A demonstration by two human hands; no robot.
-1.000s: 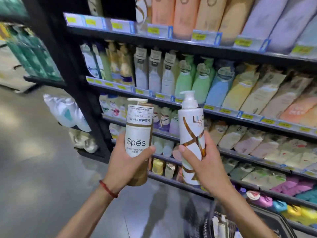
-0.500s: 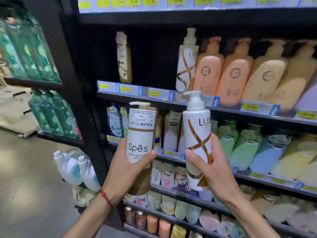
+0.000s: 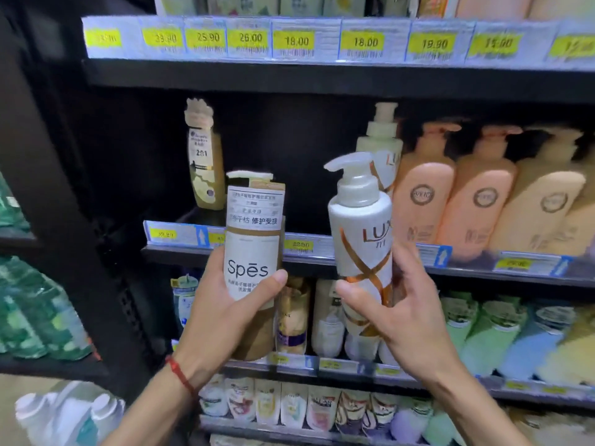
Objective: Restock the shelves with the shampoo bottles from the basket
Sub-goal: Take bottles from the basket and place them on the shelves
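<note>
My left hand (image 3: 222, 313) grips a gold-and-white Spes shampoo bottle (image 3: 252, 246) upright in front of a dark shelf (image 3: 244, 255). A white Lux pump bottle (image 3: 363, 239) with a bronze X pattern is held in my right hand (image 3: 405, 320), tilted slightly left, its pump nozzle pointing left. Both bottles are raised level with the shelf's price rail. Behind the Lux bottle stands a matching Lux bottle (image 3: 383, 146) on that shelf. A wide dark gap lies on the shelf between it and a lone beige bottle (image 3: 204, 162). The basket is out of view.
Peach and beige pump bottles (image 3: 450, 191) fill the shelf to the right. A price-tag rail (image 3: 322, 40) runs along the shelf above. Lower shelves hold more bottles and refill pouches (image 3: 289, 403). Green bottles (image 3: 29, 313) sit on the rack at left.
The view has tilted up from the lower shelves to the shelf with the gap. Both hands have raised their bottles toward it, and the Lux bottle now leans left.
</note>
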